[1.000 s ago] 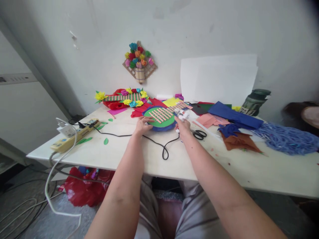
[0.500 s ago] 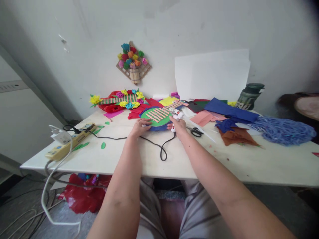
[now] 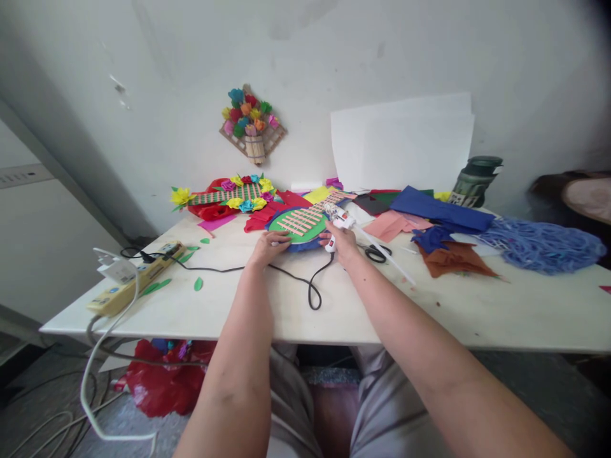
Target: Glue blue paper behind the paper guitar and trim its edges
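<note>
A green fan-shaped craft [image 3: 314, 231] with a blue border lies on the table in front of me, with a lattice of pale wooden sticks across its face and along its handle. My left hand [image 3: 267, 247] grips its near left rim, fingertips at the edge. In my right hand [image 3: 344, 244] is a white glue gun [image 3: 342, 219], its nozzle over the right side of the craft where the handle begins. A long glue stick [image 3: 391, 257] juts from the gun's back, and its black cord [image 3: 310, 289] loops across the table.
Black scissors [image 3: 378, 253] lie right of the glue gun. Farther right are blue paper [image 3: 442, 213], blue yarn [image 3: 548, 247] and a dark bottle [image 3: 477, 181]. A flowered craft [image 3: 229, 193] rests at the back left, a yellow power strip [image 3: 112, 296] at the left edge.
The glue gun has tilted slightly, and its glue stick now shows more fully at the back. My left hand keeps its place at the craft's rim.
</note>
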`<state>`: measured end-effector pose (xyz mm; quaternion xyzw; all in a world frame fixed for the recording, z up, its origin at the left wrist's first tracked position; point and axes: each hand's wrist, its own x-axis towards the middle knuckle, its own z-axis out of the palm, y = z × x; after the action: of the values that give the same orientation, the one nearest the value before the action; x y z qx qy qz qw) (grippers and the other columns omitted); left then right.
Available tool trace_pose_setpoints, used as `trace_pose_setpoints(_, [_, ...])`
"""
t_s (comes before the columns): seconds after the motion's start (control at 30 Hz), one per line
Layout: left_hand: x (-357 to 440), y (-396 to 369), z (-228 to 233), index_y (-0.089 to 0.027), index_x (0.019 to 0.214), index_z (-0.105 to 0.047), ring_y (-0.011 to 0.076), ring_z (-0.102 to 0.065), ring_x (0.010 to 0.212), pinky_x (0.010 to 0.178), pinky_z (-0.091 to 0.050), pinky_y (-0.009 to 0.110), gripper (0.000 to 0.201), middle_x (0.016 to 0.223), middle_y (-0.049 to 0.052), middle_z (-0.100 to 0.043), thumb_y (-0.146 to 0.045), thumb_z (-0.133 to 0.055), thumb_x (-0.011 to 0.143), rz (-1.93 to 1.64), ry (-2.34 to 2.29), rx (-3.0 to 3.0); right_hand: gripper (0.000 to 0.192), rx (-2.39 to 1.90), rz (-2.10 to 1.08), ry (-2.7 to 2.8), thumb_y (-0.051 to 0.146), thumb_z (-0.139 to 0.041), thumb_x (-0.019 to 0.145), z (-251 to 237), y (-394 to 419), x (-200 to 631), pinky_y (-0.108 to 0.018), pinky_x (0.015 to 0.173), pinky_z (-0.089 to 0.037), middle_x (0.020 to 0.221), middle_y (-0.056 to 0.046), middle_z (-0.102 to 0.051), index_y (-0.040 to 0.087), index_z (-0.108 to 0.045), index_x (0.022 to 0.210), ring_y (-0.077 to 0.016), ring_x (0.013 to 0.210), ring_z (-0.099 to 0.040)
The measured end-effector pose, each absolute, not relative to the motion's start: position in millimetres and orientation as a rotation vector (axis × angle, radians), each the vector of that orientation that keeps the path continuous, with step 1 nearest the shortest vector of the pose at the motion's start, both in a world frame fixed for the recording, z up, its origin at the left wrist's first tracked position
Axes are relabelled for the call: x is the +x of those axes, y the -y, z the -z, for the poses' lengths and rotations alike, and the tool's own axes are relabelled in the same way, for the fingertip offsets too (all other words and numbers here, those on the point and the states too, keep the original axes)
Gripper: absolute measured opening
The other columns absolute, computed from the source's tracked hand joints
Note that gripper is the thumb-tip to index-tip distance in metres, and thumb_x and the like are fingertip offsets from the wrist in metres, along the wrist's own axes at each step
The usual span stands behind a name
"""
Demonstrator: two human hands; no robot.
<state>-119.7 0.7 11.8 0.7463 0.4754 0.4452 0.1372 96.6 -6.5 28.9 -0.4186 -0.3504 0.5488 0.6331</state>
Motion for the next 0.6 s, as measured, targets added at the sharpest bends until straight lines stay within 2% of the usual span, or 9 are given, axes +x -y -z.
trace_pose_setpoints(0.2, [-115,-1,-12,-0.022,0.08,-0.074,0.021,-0.063,0.097,0.096,-0.041,0.037,0.016,0.101,0.005,-0.07,-0.031,-0.067,0.069,-1.322,-1.4,2.141,0.022,-0.935,-1.243,0.806,0.027,-0.066,0.075,-30,5,98,-0.017,0.037,-0.047,0.064,-0.002,-0.067,0.013,-0.058,0.09,-0.0103,0.042,-0.06])
trace_pose_setpoints(0.6, [-105,0,-14,-0.029,0.078,-0.073,0.0209,-0.061,0.1,0.097,-0.038,0.038,0.01,0.099,-0.001,-0.071,-0.03,-0.068,0.069,-1.292,-1.686,2.245,0.026,-0.925,-1.22,0.882,0.029,-0.068,0.073,-30,4,100,-0.019,0.035,-0.044,0.067,-0.002,-0.067,0.013,-0.06,0.092,-0.0093,0.038,-0.056])
